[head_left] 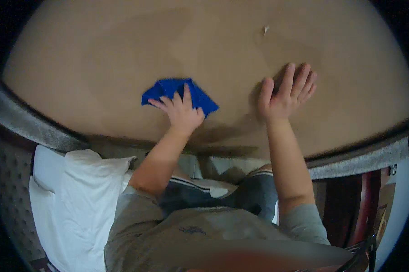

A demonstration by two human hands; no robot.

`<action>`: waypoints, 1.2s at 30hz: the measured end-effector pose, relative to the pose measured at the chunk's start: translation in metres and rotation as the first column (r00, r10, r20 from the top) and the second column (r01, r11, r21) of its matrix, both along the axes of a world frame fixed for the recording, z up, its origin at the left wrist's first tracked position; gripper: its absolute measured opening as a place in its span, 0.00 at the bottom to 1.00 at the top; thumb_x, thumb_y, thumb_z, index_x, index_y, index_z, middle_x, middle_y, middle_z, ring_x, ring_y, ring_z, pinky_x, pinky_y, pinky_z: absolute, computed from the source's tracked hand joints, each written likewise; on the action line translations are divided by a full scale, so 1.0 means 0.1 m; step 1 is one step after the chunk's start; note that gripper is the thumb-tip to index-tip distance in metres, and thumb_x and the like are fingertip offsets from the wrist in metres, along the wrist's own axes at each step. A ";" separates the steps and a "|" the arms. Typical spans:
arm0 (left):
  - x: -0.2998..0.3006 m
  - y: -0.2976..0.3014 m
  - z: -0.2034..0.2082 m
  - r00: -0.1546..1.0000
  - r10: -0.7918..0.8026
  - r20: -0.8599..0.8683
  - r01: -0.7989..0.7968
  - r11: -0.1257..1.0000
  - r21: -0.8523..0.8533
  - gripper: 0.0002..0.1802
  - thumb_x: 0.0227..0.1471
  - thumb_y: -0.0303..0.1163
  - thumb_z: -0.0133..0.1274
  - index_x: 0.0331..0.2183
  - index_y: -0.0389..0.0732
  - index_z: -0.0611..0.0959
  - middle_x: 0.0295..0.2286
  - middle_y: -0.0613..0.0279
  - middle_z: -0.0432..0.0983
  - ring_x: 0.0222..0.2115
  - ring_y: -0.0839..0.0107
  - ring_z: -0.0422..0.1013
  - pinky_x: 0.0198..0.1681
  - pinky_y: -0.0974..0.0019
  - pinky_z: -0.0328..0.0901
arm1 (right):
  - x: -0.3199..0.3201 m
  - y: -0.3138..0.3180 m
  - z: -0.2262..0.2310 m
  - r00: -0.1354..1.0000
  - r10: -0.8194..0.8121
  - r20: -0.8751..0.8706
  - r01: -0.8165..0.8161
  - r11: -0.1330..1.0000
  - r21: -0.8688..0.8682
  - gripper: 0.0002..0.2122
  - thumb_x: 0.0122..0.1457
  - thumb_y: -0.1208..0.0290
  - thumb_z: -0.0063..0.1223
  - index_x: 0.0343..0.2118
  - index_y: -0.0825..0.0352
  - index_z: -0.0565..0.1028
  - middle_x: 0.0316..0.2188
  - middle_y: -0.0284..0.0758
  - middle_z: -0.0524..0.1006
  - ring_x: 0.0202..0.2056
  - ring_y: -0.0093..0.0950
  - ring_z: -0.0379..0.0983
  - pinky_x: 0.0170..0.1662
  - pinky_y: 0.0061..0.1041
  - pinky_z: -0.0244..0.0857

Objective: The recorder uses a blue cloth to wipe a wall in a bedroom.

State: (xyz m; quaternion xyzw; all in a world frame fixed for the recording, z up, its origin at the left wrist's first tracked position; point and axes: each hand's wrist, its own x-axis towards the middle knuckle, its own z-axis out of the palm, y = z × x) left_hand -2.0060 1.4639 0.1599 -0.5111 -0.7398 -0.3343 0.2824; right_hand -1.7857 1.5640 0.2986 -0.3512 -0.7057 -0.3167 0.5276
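A crumpled blue cloth [203,100] lies on a broad tan surface [122,50], left of the middle. My left hand [184,113] rests on top of it with its fingers spread, covering part of the cloth. To the right, my right hand [284,97] is open and holds nothing, palm toward the tan surface, thumb apart from the fingers. Whether that palm touches the surface cannot be told.
A small pale scrap [265,30] sits on the tan surface beyond my right hand. White pillows or folded bedding [86,195] stand at the lower left beside a tufted dark panel [14,181]. A grey textured edge [367,158] borders the surface.
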 end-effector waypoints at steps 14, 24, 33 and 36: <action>0.00 0.20 0.01 0.997 0.025 -0.076 -0.010 0.982 0.187 0.53 0.28 0.49 0.55 0.60 0.47 0.62 0.45 0.34 0.64 0.41 0.19 0.57 0.46 0.11 0.29 | 0.01 -0.01 0.00 0.996 -0.088 0.008 0.087 0.990 0.107 0.27 0.59 0.56 0.41 0.60 0.62 0.63 0.64 0.45 0.54 0.66 0.48 0.43 0.64 0.49 0.33; 0.03 0.16 0.28 0.999 0.008 -0.047 -0.002 0.992 0.129 0.50 0.31 0.48 0.56 0.59 0.44 0.65 0.48 0.33 0.64 0.45 0.18 0.55 0.48 0.12 0.28 | 0.04 0.07 0.15 1.000 0.001 0.020 -0.004 0.990 0.144 0.27 0.57 0.54 0.46 0.59 0.60 0.64 0.63 0.45 0.56 0.63 0.49 0.48 0.62 0.51 0.40; -0.02 -0.13 0.59 0.994 -0.107 -0.014 0.107 0.994 0.011 0.41 0.30 0.48 0.56 0.51 0.44 0.75 0.39 0.39 0.67 0.42 0.18 0.53 0.46 0.11 0.23 | 0.10 -0.15 0.05 0.976 0.179 -0.122 -0.184 0.982 -0.029 0.26 0.53 0.57 0.54 0.54 0.61 0.70 0.63 0.45 0.56 0.65 0.49 0.44 0.64 0.50 0.36; -0.10 -0.17 0.68 0.992 -0.116 0.053 0.116 0.993 0.008 0.46 0.30 0.53 0.56 0.51 0.37 0.72 0.38 0.33 0.66 0.43 0.19 0.55 0.47 0.12 0.24 | -0.05 -0.71 0.42 0.967 0.254 -0.030 -0.255 0.951 -0.177 0.24 0.51 0.58 0.55 0.51 0.61 0.72 0.62 0.48 0.55 0.64 0.53 0.42 0.64 0.51 0.32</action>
